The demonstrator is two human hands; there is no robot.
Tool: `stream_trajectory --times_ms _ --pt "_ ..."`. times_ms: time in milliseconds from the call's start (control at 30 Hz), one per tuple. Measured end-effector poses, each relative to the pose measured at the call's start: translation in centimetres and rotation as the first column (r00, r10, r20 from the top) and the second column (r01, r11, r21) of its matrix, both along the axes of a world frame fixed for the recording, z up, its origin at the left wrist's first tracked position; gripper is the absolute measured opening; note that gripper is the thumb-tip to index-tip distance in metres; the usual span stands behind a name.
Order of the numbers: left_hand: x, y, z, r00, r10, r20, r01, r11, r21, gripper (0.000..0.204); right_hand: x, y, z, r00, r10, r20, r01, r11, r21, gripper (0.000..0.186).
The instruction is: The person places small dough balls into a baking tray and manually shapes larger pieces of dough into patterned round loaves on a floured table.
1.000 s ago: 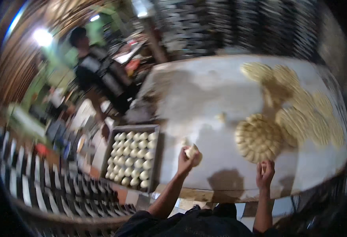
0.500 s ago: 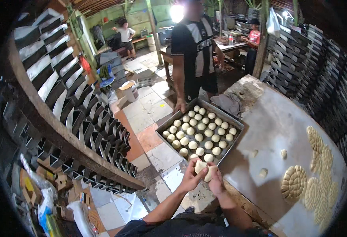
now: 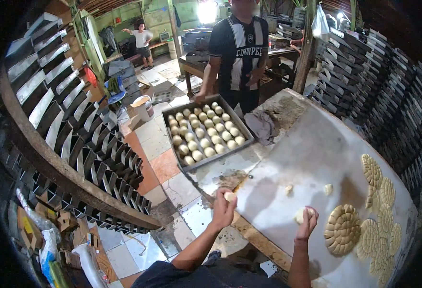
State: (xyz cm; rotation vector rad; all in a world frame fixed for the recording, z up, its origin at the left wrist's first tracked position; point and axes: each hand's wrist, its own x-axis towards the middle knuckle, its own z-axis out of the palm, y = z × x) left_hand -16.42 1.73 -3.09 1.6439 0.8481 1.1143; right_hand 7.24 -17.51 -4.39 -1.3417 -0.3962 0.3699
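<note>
My left hand point(image 3: 224, 211) is closed round a small lump of pale dough point(image 3: 229, 196), held up near the table's left edge. Over the tabletop, my right hand point(image 3: 307, 223) grips a larger ball of dough point(image 3: 299, 216). Two small dough bits point(image 3: 289, 190) lie on the table beyond it. To the right rests a big round of dough cut into segments point(image 3: 342, 230), with several smaller scored rounds point(image 3: 385, 221) beside it. A metal tray point(image 3: 220, 155) of dough balls in rows sits at the table's far left corner; a co-worker's hand point(image 3: 200, 98) touches its far rim.
A co-worker point(image 3: 237, 53) stands behind the tray. A grey cloth point(image 3: 260, 127) lies on the table's far end. Metal pans are stacked at left point(image 3: 62, 110) and right point(image 3: 350, 81), with a wooden beam point(image 3: 81, 180) along the left stack. A bucket point(image 3: 144, 108) stands on the tiled floor.
My hands, earlier together on one piece of dough by the tray, are now apart, each with dough. My right hand moved right over the table. The tray has shifted left and away.
</note>
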Motion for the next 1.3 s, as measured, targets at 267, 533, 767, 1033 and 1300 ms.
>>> stream_trajectory --times_ms 267,533,767,1033,1300 --pt "6.8 3.4 -16.5 0.497 -0.161 -0.853 0.770 0.535 0.347 0.041 3.6 -12.8 -8.3 0.333 0.703 0.628 -0.006 0.667 -0.745 0.023" --pt "19.7 -5.5 -11.0 0.769 -0.280 -0.575 0.472 0.855 0.215 0.031 0.8 -3.1 -5.8 0.389 0.626 0.676 0.137 0.686 -0.715 0.033" --pt "8.5 0.2 -14.7 0.545 -0.423 -0.724 0.751 0.630 0.197 0.020 7.9 -10.5 -9.7 0.234 0.800 0.553 -0.268 0.600 -0.754 0.021" --pt "19.6 -4.9 -10.5 0.723 -0.214 -0.656 0.445 0.872 0.205 0.024 4.1 -5.4 -7.0 0.392 0.678 0.622 -0.049 0.690 -0.722 0.017" --pt "13.8 1.3 -10.9 0.702 -0.021 -0.712 0.474 0.760 0.445 0.021 11.2 -8.3 -8.3 0.391 0.572 0.721 0.126 0.743 -0.657 0.014"
